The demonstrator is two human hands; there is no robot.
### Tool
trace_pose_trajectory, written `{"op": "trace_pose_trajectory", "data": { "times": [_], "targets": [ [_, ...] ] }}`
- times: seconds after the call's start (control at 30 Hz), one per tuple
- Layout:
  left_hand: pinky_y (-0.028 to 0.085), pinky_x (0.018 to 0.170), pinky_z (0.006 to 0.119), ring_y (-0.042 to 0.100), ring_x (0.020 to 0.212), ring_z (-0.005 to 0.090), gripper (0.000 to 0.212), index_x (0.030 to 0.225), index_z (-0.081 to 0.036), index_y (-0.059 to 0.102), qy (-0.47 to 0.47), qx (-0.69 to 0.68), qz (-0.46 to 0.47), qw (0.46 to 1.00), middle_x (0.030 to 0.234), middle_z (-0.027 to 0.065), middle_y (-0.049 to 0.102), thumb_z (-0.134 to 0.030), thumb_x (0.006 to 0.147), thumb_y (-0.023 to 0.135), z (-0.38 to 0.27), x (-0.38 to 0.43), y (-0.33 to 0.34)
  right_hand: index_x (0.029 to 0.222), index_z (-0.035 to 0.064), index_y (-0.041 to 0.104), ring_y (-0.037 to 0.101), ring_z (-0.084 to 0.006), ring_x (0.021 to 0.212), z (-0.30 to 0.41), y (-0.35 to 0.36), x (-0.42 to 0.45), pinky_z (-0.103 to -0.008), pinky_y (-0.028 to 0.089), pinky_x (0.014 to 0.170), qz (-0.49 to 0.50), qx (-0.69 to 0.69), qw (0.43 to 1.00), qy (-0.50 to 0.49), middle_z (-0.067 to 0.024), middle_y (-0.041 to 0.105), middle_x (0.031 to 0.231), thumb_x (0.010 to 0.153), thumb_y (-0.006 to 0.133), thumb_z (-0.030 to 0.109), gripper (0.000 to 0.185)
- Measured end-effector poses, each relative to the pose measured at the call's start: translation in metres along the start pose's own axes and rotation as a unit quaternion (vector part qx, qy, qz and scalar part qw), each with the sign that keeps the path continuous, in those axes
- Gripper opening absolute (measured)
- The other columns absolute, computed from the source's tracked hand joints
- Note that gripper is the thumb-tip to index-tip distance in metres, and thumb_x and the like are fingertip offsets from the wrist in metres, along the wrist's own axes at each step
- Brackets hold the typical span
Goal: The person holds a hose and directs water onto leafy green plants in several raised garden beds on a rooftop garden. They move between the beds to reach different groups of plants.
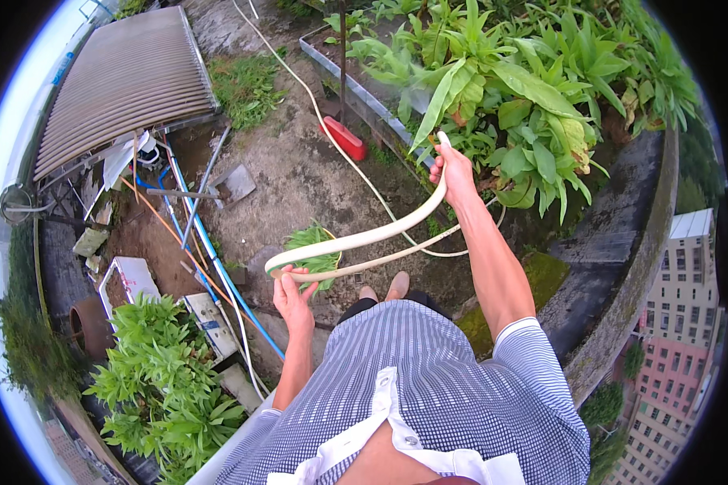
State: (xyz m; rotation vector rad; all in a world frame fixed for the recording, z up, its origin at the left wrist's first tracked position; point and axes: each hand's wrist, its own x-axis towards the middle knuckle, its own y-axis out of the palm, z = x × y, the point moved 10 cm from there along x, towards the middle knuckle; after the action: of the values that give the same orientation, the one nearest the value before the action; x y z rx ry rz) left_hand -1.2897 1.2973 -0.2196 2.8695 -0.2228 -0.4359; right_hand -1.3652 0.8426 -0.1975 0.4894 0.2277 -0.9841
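A cream-coloured hose (pixel 370 238) runs in a bend between my two hands. My right hand (pixel 454 170) grips it near its end, at the edge of the leafy green plants (pixel 528 103), where a faint spray shows over the leaves. My left hand (pixel 294 297) holds the hose at its bend, fingers curled around the underside. From there the hose doubles back to the right, passing behind my right forearm. Below the bend, on the ground, cut green leaves (pixel 315 242) lie in a round container whose yellowish rim partly shows.
A metal-edged planting bed (pixel 370 97) borders the plants. A red plastic object (pixel 344 139) lies beside it. Hose also trails across the concrete. At left are a solar tube panel (pixel 127 85), blue pipes (pixel 218 267), a metal dustpan-like piece (pixel 233 183) and more plants (pixel 164 382). A low wall (pixel 637 273) curves at right.
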Motion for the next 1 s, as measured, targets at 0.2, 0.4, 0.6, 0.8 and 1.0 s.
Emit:
{"op": "trace_pose_trajectory", "data": {
  "times": [0.2,0.4,0.6,0.8,1.0],
  "targets": [
    [0.058,0.073,0.031,0.062,0.101,0.0149,0.027,0.117,-0.006,0.053,0.016,0.034,-0.029,0.999,0.106,0.006,0.062,-0.028,0.104,0.044,0.012,0.005,0.0,0.103,0.0024,0.06,0.049,-0.0106,0.051,-0.006,-0.038,-0.032,-0.0274,0.043,0.044,-0.026,0.014,1.0,0.01,0.0016,0.049,0.065,0.099,0.053,0.025,0.024],
    [0.059,0.077,0.033,0.057,0.101,0.0135,0.025,0.112,-0.006,0.051,0.046,0.092,-0.036,0.994,0.105,0.003,0.053,-0.028,0.104,0.043,0.004,0.022,0.023,0.109,0.001,0.058,0.048,-0.0106,0.052,0.004,-0.058,-0.032,-0.0274,0.042,0.045,-0.024,0.015,1.0,-0.011,0.0015,0.047,0.066,0.101,0.051,0.027,0.028],
    [0.057,0.08,0.034,0.058,0.102,0.0152,0.029,0.12,-0.004,0.052,0.084,0.117,-0.019,0.989,0.11,0.0047,0.055,-0.026,0.104,0.042,-0.01,0.038,0.062,0.112,0.0024,0.058,0.046,-0.01,0.053,0.01,-0.088,-0.015,-0.027,0.042,0.047,-0.046,0.047,0.998,-0.012,0.0021,0.045,0.066,0.101,0.051,0.029,0.029],
    [0.057,0.081,0.035,0.06,0.1,0.0165,0.033,0.126,-0.003,0.052,0.107,0.109,0.008,0.988,0.11,0.0058,0.058,-0.028,0.104,0.044,-0.031,0.055,0.1,0.112,0.0025,0.057,0.047,-0.0097,0.054,0.006,-0.094,0.001,-0.0258,0.043,0.047,-0.067,0.085,0.994,-0.033,0.0022,0.046,0.067,0.101,0.051,0.031,0.031],
    [0.057,0.078,0.033,0.06,0.098,0.0157,0.033,0.125,-0.003,0.053,0.116,0.111,0.045,0.986,0.108,0.0062,0.058,-0.027,0.104,0.044,-0.051,0.099,0.144,0.115,0.0024,0.056,0.044,-0.0106,0.054,0.013,-0.088,0.028,-0.0276,0.039,0.05,-0.1,0.126,0.986,-0.036,0.0026,0.045,0.067,0.102,0.051,0.03,0.031]
  ]
}}
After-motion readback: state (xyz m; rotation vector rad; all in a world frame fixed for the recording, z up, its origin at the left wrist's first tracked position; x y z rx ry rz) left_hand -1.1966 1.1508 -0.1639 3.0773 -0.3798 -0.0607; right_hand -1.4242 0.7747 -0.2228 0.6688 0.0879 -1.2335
